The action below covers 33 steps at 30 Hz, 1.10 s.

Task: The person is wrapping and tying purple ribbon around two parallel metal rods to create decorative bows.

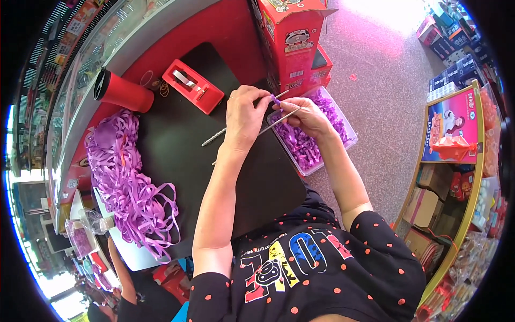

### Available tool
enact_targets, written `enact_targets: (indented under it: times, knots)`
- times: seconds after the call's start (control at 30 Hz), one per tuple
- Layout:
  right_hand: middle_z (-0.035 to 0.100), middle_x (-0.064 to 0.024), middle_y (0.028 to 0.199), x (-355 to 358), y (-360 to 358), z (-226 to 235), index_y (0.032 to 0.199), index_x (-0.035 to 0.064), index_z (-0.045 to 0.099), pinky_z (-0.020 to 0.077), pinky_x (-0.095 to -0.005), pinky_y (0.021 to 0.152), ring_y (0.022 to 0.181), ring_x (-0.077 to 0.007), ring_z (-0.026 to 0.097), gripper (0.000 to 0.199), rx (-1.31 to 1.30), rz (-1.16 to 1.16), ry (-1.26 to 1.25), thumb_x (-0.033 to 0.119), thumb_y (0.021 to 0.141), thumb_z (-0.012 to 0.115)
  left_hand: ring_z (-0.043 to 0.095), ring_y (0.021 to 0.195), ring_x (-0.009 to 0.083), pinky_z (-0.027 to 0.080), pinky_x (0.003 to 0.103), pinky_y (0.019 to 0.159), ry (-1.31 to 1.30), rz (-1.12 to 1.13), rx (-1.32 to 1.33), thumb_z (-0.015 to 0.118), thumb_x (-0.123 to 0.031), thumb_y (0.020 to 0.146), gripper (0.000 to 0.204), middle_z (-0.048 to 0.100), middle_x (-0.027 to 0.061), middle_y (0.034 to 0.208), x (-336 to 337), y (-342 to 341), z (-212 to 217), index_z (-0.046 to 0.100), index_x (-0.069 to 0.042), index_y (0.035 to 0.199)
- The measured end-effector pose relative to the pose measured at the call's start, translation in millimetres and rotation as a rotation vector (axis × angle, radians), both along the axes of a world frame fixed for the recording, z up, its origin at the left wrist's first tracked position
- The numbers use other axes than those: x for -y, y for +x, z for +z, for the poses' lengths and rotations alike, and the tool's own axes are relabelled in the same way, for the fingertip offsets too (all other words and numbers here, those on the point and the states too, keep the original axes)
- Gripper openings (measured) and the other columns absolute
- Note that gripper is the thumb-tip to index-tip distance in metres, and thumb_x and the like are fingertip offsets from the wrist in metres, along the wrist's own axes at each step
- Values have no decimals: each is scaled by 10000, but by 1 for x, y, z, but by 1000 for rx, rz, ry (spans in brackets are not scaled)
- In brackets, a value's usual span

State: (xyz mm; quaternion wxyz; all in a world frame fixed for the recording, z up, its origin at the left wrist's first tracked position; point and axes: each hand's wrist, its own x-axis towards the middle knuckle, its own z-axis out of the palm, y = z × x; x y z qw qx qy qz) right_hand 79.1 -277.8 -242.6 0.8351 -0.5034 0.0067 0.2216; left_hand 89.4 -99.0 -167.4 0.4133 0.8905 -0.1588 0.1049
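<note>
Over the table's right side, my left hand (245, 114) pinches a short bit of purple ribbon (276, 100) between thumb and fingertips. A thin metal rod (213, 137) with a spiral-looking end passes beneath that hand, its other tip showing past the fingers. My right hand (307, 117) is closed close by, fingers around a second thin rod (274, 122) that slants down to the left under my left forearm. Whether the right fingers also grip ribbon is hidden. Below my right hand stands a clear plastic tub (304, 173) filled with small purple ribbon pieces (307, 151).
A heap of long purple ribbon (126, 174) covers the left of the black table (225, 188). Behind it are a red tape dispenser (194, 86) and a red tumbler (123, 92). Red cartons (292, 48) rise beyond the tub. A shelf (450, 214) stands right; another person's arm (122, 271) shows lower left.
</note>
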Motion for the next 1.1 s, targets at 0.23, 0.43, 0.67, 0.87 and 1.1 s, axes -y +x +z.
enact_targets:
  times: [0.23, 0.43, 0.67, 0.87, 1.1]
  knots:
    - [646, -29, 718, -11, -6, 1, 976, 9, 686, 362, -157, 507, 590, -39, 546, 289, 1, -8, 3, 283, 915, 620, 554, 956, 248, 425, 357, 850, 12, -12, 51, 697, -127, 783, 78, 615, 51, 937, -1, -1, -10, 712, -59, 819]
    - [690, -57, 794, 0, -5, 0, 989, -9, 688, 457, -239, 631, 687, -91, 605, 360, 150, -67, -382, 332, 908, 608, 552, 968, 251, 427, 363, 851, 32, -15, 77, 705, -128, 769, 83, 616, 50, 942, -2, 0, -14, 710, -59, 815]
    - [664, -18, 947, -7, 8, 8, 1115, -2, 644, 464, -247, 789, 850, -73, 578, 263, 346, -122, -549, 93, 870, 644, 554, 957, 247, 430, 363, 847, -3, -14, 89, 702, -121, 767, 76, 616, 47, 949, -3, -2, -13, 707, -58, 809]
    - [692, -92, 927, -7, 12, 1, 1051, -14, 666, 504, -297, 761, 854, -131, 632, 250, 398, -51, -618, 102, 830, 661, 553, 955, 244, 431, 360, 846, -1, -16, 75, 702, -119, 766, 73, 616, 42, 947, -3, -1, -15, 708, -61, 809]
    - [703, -120, 884, 7, 13, -55, 1016, 73, 708, 511, -313, 746, 816, -152, 665, 219, 398, -72, -988, 170, 823, 670, 548, 961, 248, 431, 365, 850, 13, -8, 107, 696, -132, 769, 80, 617, 37, 949, -6, -2, -16, 709, -63, 807]
